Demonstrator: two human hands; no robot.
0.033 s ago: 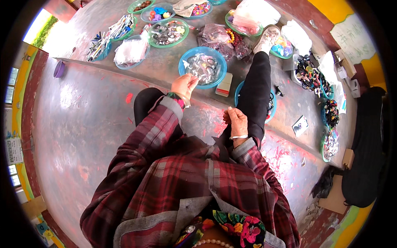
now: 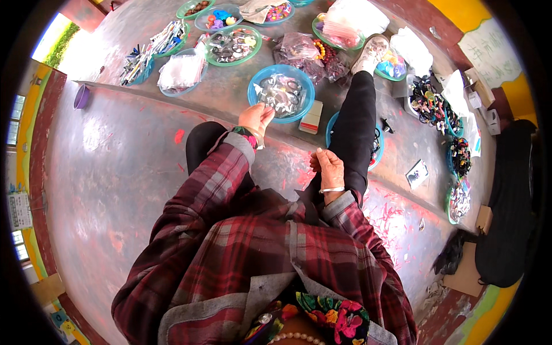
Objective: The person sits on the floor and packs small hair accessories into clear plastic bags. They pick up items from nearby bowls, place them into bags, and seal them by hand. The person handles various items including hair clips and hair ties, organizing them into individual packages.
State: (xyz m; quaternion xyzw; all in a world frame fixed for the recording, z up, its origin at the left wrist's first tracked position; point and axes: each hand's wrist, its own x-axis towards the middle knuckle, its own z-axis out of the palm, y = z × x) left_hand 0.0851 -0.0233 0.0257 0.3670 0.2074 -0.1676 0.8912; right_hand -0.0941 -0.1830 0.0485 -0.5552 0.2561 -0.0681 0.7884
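My left hand [image 2: 256, 119] reaches to the near rim of a blue plastic basin [image 2: 312, 102]. Its fingers are pinched together, and whatever lies between them is too small to make out. Inside the basin is a heap of small clear packets [image 2: 282, 94] with dark ring-shaped pieces in them. Beside my right thigh, my right hand [image 2: 330, 170] is closed with the thumb up against the bent fingers. Anything it grips is hidden. A small white and red box [image 2: 310, 118] lies just right of the basin.
My outstretched leg [image 2: 357, 109] crosses another blue basin [image 2: 376, 165]. Around the raised ledge stand a green tray of packets [image 2: 259, 49], a stack of clear bags [image 2: 179, 73], bundled pens [image 2: 167, 39] and dark hair ties [image 2: 428, 100]. A purple cup [image 2: 81, 96] stands at far left.
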